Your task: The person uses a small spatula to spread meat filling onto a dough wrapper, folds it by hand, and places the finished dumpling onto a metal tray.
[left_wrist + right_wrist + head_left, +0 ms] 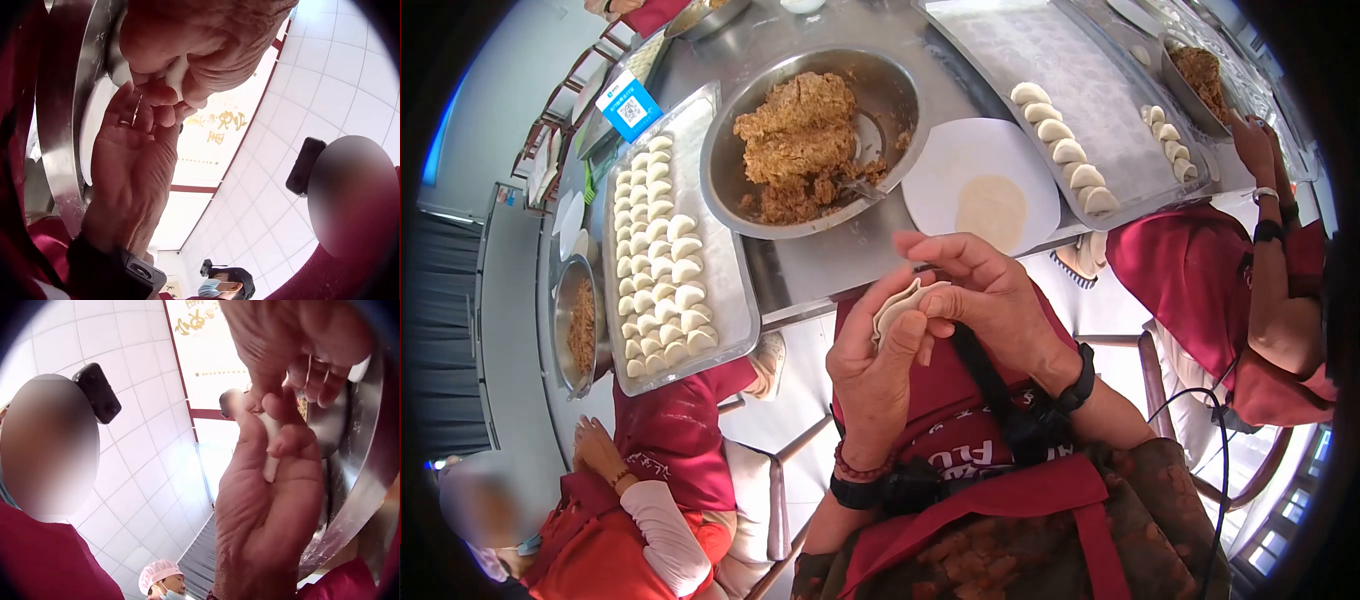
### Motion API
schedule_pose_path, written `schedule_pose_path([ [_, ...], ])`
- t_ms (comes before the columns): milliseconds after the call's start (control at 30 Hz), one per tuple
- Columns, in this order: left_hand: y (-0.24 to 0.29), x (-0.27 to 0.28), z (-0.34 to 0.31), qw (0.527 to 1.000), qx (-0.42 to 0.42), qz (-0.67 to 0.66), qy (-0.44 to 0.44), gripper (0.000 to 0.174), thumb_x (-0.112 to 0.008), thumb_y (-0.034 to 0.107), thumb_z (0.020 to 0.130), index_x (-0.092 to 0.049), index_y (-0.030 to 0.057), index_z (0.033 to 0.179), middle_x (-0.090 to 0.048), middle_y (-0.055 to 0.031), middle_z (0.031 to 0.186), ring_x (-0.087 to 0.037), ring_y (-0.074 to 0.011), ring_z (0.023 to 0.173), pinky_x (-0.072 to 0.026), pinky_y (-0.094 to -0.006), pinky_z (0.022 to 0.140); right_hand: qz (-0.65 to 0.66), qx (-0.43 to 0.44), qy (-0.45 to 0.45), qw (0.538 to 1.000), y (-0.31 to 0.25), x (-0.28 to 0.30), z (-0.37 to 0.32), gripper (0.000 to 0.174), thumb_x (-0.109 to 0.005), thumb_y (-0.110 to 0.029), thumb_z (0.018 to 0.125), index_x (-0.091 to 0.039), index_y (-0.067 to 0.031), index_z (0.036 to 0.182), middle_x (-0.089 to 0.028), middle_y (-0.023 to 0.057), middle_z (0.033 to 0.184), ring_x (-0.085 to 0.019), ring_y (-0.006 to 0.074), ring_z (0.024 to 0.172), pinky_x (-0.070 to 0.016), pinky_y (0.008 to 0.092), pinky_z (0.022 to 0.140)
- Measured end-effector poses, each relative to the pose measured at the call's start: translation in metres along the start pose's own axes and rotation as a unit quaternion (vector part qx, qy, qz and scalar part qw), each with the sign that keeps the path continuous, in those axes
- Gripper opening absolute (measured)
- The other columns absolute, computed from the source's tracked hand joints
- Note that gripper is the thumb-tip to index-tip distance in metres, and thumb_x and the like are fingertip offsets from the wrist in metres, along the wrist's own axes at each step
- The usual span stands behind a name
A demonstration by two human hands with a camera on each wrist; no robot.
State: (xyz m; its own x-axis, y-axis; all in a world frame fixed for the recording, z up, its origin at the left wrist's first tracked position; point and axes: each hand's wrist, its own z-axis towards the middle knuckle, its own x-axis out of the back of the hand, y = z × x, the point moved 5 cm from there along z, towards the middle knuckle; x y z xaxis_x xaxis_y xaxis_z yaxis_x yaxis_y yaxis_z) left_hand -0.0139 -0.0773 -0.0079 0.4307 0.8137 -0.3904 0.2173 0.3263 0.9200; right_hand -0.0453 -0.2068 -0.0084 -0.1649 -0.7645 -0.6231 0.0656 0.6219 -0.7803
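In the head view a folded dumpling [897, 310], pale and half-moon shaped, is held upright in front of my chest. My left hand [868, 375] cradles it from the left, thumb against its near face. From the other side my right hand [990, 310] pinches its edge between thumb and index finger, the remaining fingers extended. The left wrist view shows the dough [177, 76] squeezed between the fingers, mostly covered. A strip of dumpling [271, 447] shows inside the left hand [269, 494] in the right wrist view, with the right hand [294, 344] above.
A steel bowl of brown filling [800, 140] stands ahead, beside a white board [930, 185] bearing a round wrapper [992, 212]. Dumpling trays flank them, left [735, 300] and right [1090, 80]. People sit close on both sides, near a smaller filling bowl [578, 330] at left.
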Motion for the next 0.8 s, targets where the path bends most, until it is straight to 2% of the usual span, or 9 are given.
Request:
schedule_pose_path([
  [67,0.0035,-0.0042,0.0013,1.000,0.002,-0.004,0.018,0.056,-0.066,0.022,0.096,-0.045,-0.0043,0.141,-0.067,-0.0124,0.104,-0.064,-0.0128,0.082,-0.0471,-0.0197,0.062,-0.003,-0.038,-0.008,0.999,-0.0026,-0.0016,0.0000,0.015,-0.063,-0.004,0.095,-0.063,0.0049,0.106,-0.067,0.0163,0.107,-0.064,0.0152,0.067,-0.0567,0.0268,0.062],
  [133,0.0022,-0.0014,0.0012,1.000,0.011,0.010,-0.006,0.059,-0.066,0.022,0.096,-0.043,-0.0037,0.143,-0.067,-0.0123,0.104,-0.064,-0.0124,0.082,-0.0470,-0.0195,0.062,-0.009,-0.071,-0.013,0.997,-0.0017,-0.0006,-0.0002,0.014,-0.063,-0.004,0.094,-0.063,0.0055,0.105,-0.065,0.0183,0.115,-0.064,0.0152,0.066,-0.0572,0.0274,0.062],
  [233,0.0022,-0.0008,0.0009,0.999,0.021,0.028,-0.023,0.059,-0.065,0.022,0.096,-0.042,-0.0030,0.144,-0.067,-0.0119,0.105,-0.064,-0.0126,0.081,-0.0472,-0.0199,0.061,-0.022,-0.040,-0.023,0.999,-0.0004,0.0055,-0.0008,0.012,-0.063,-0.003,0.094,-0.064,0.0053,0.102,-0.063,0.0190,0.120,-0.064,0.0144,0.066,-0.0579,0.0282,0.061],
  [433,0.0012,-0.0008,0.0032,0.999,0.012,0.028,-0.027,0.055,-0.061,0.023,0.099,-0.043,-0.0025,0.144,-0.067,-0.0120,0.108,-0.064,-0.0136,0.084,-0.0483,-0.0212,0.063,0.007,0.005,-0.015,1.000,0.0052,0.0041,-0.0024,0.008,-0.063,-0.002,0.093,-0.064,0.0031,0.100,-0.065,0.0167,0.117,-0.063,0.0122,0.066,-0.0569,0.0267,0.060],
  [567,-0.0004,0.0025,0.0015,0.998,0.020,0.046,-0.038,0.053,-0.059,0.024,0.100,-0.044,-0.0029,0.143,-0.067,-0.0129,0.111,-0.064,-0.0136,0.086,-0.0488,-0.0219,0.067,-0.028,-0.024,-0.010,0.999,0.0019,0.0043,-0.0013,0.006,-0.063,-0.001,0.093,-0.064,0.0013,0.099,-0.067,0.0144,0.108,-0.064,0.0130,0.065,-0.0546,0.0245,0.060],
  [667,0.0027,-0.0013,0.0020,0.997,0.016,0.067,-0.034,0.052,-0.057,0.027,0.101,-0.046,-0.0032,0.142,-0.068,-0.0118,0.105,-0.063,-0.0127,0.084,-0.0474,-0.0215,0.067,-0.051,-0.028,-0.031,0.998,0.0009,0.0036,-0.0028,0.010,-0.063,-0.001,0.093,-0.063,0.0011,0.103,-0.068,0.0138,0.104,-0.065,0.0145,0.066,-0.0536,0.0237,0.061],
  [800,0.0039,0.0023,0.0047,0.985,0.028,0.136,-0.099,0.051,-0.055,0.029,0.102,-0.048,-0.0035,0.141,-0.068,-0.0100,0.095,-0.061,-0.0116,0.080,-0.0453,-0.0204,0.064,-0.081,0.022,-0.051,0.995,0.0044,0.0077,-0.0020,0.012,-0.062,-0.001,0.094,-0.061,0.0015,0.106,-0.068,0.0141,0.104,-0.067,0.0166,0.068,-0.0539,0.0241,0.062],
])
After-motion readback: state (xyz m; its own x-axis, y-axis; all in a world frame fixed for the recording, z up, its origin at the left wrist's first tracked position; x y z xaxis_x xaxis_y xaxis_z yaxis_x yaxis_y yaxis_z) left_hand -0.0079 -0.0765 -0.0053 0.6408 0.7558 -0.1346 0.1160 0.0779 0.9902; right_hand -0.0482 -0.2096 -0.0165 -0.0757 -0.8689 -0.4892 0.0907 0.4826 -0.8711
